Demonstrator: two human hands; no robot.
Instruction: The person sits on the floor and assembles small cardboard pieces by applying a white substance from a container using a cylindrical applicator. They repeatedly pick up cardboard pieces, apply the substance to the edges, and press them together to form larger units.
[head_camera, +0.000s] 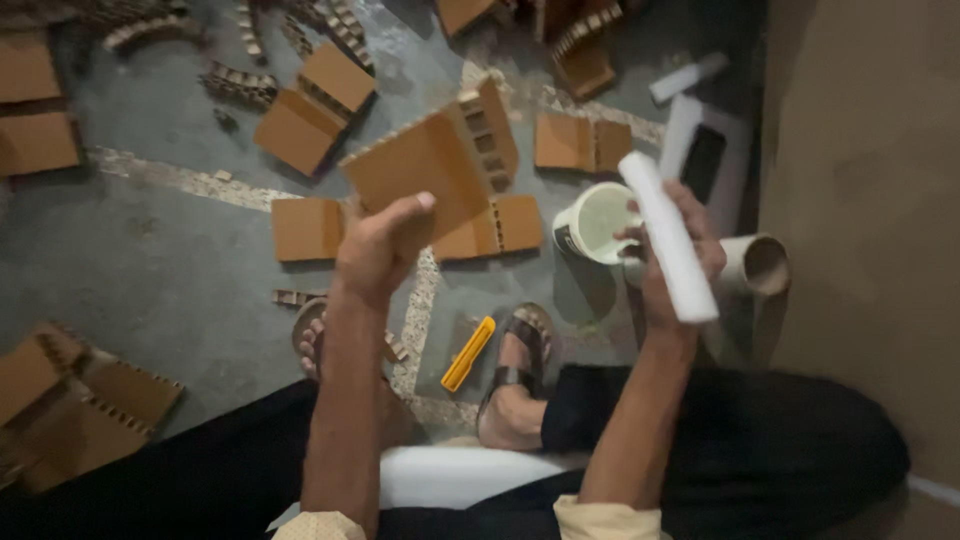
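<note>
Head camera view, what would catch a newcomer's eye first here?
Centre frame, the left hand holds up a brown cardboard panel with a notched, comb-like edge. To its right, the right hand grips a white tube above a white cup on the grey floor. More cardboard pieces lie scattered around, and a yellow utility knife lies between the person's sandalled feet.

The cardboard panel is partly covered by the left hand at frame centre. Cardboard pieces at the left edge are cut off. The white pail is partly hidden behind the white tube.
</note>
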